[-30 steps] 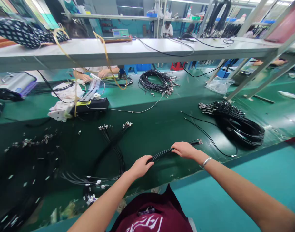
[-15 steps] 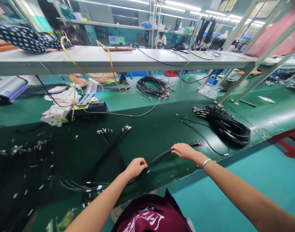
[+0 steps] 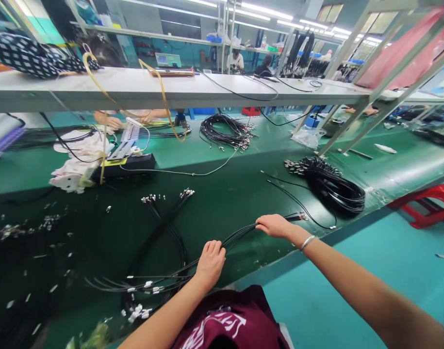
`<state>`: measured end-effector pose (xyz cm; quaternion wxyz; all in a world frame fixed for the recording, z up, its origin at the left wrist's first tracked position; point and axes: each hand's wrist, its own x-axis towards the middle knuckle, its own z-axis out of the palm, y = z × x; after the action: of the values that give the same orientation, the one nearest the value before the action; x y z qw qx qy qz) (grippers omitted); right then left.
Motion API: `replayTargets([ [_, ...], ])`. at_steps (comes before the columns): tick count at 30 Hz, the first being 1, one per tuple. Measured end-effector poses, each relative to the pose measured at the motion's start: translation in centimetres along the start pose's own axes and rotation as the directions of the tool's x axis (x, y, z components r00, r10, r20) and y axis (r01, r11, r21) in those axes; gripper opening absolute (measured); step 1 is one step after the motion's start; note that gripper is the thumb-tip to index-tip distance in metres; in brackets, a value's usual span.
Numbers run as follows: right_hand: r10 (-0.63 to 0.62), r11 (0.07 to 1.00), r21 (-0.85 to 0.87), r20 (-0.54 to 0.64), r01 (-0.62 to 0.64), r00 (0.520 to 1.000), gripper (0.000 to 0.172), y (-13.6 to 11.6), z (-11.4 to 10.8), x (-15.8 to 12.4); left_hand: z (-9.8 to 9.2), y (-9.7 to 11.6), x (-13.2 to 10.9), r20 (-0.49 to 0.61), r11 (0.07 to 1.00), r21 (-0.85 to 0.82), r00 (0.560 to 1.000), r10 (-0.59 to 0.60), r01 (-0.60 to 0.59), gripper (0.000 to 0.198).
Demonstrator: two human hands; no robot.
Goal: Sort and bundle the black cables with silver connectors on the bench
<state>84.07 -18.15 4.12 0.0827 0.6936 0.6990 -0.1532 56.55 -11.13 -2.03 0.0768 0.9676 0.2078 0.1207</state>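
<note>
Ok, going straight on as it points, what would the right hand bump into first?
Beyond the thin black cables it grips, the right hand would probably meet the silver-tipped black cable bundle lying further left, though its angle and depth are unclear.

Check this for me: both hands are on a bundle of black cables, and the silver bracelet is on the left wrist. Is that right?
Not quite: the head view shows the silver bracelet on the right wrist, not the left. The rest holds: the left hand and right hand are both on the bundle of black cables.
</note>
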Motion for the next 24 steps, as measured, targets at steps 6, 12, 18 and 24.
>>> replayTargets([
  [6,-0.006,1.0,-0.009,0.028,0.006,1.0,0.027,0.1,-0.4,0.3,0.3,-0.6,-1.7,-0.099,0.999,0.01,0.994,-0.051,0.053,0.011],
  [12,-0.021,1.0,-0.002,0.022,0.021,1.0,0.027,0.8,0.4,0.6,-1.9,-2.5,-6.7,-0.073,0.991,-0.099,0.992,-0.098,0.091,0.011],
  [18,-0.019,1.0,0.003,0.013,0.019,1.0,0.028,0.6,-0.2,0.5,-1.8,-2.8,-2.7,-0.051,0.91,-0.314,0.952,-0.301,0.271,0.023],
  [24,-0.014,1.0,-0.009,-0.015,0.014,1.0,0.027,-0.2,-0.9,-0.1,-1.1,-2.5,2.3,0.266,0.806,-0.406,0.9,-0.346,0.43,0.015],
])
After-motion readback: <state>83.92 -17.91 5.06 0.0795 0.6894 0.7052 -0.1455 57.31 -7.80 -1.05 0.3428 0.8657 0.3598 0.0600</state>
